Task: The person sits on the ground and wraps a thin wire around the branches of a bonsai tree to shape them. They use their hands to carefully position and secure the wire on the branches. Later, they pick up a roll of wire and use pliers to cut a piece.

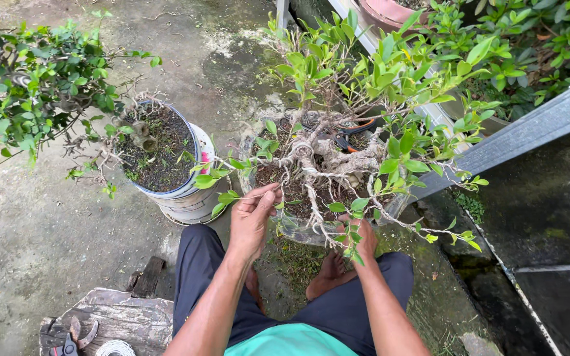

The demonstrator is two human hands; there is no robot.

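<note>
We sit low on the wet concrete with our knees on either side of the bonsai pot (298, 232), so both arms reach the tree easily. Our left hand (253, 217) pinches a thin wired twig (249, 196) between thumb and fingertips, steadying it. Our right hand (362, 238) sits behind the leaves of a low branch (338, 227); we cannot tell whether it grips. Orange-handled pruners (351, 135) rest on the soil at the far rim. Beside us, 1 white bucket (189, 198) holds dark soil and a bare stump.
</note>
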